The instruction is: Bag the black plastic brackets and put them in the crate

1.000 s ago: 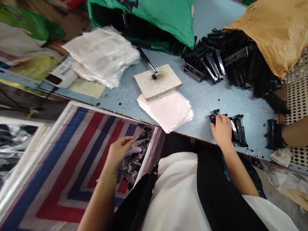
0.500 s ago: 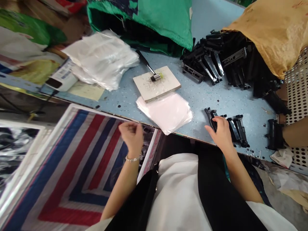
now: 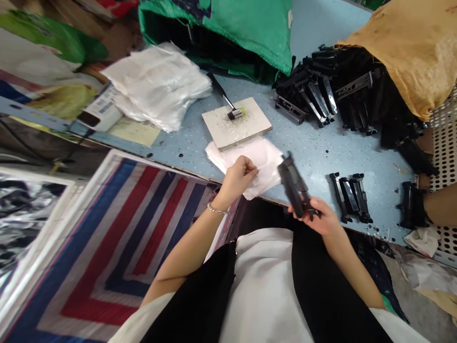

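My left hand (image 3: 240, 178) is closed in a pinch at a stack of thin, whitish plastic bags (image 3: 266, 174), and the top bag looks wrinkled at the fingertips. My right hand (image 3: 317, 216) grips a long black plastic part (image 3: 293, 183) by its lower end. That part is tilted, raised above the table edge just right of the bags. Three similar black parts (image 3: 350, 196) lie side by side on the blue speckled table (image 3: 307, 143), right of my right hand.
A hammer (image 3: 233, 112) rests on a pale board (image 3: 214, 131) overlapping the bags. Behind are a larger pile of clear bags (image 3: 160, 81), a green sack (image 3: 243, 33) and a heap of black parts (image 3: 321, 90). Another person's arm (image 3: 442, 200) reaches in at right.
My left hand has moved right and up from beyond the table edge onto the bags. My right hand has lifted a black part off the table and brought it left.
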Demonstrator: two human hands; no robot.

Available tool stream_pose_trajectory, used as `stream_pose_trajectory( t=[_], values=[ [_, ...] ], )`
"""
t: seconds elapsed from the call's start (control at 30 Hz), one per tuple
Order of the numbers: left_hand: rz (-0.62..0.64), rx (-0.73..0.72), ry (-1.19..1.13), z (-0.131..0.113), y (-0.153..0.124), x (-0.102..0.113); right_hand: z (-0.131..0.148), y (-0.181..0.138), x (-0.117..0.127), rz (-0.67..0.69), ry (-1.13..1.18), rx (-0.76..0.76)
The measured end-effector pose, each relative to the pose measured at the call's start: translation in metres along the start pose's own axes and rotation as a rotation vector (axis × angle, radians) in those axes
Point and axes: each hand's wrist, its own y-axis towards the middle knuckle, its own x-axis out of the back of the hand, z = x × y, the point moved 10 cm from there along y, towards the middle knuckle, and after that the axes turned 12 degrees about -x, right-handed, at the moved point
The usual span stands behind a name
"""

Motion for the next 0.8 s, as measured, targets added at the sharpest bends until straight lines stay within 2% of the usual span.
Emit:
stream_pose_trajectory(
  t=[0.07,0.17,0.27,0.33,0.4,0.53,0.6,0.7,0.8],
  values=[
    [-0.003,-0.134,0.141,-0.016,-0.001,0.002,-0.025,0.016,-0.035,0.199,0.214,-0.184],
    [0.015,-0.329,0.381,-0.045,-0.01,0.001,-0.046,0.036,-0.054,0.25,0.435,-0.343],
    [0.044,-0.379,0.399,-0.058,-0.02,0.002,-0.046,0.042,-0.059,0.281,0.546,-0.359],
    [0.009,-0.311,0.33,-0.055,-0.022,0.009,-0.044,0.039,-0.055,0.269,0.564,-0.339],
    [-0.041,-0.179,0.206,-0.041,-0.022,0.016,-0.044,0.031,-0.043,0.217,0.536,-0.303],
    [-0.035,0.008,-0.143,-0.015,-0.017,0.007,-0.045,0.004,-0.01,0.128,0.417,-0.211],
    [-0.073,0.055,-0.218,-0.008,-0.014,0.005,-0.041,-0.01,0.001,0.122,0.381,-0.166],
    [-0.147,0.113,-0.304,0.001,-0.011,0.005,-0.032,-0.021,0.0,0.168,0.378,-0.121],
    [-0.126,0.131,-0.456,0.005,-0.007,-0.004,-0.026,-0.02,-0.018,0.251,0.423,-0.143]
  ],
)
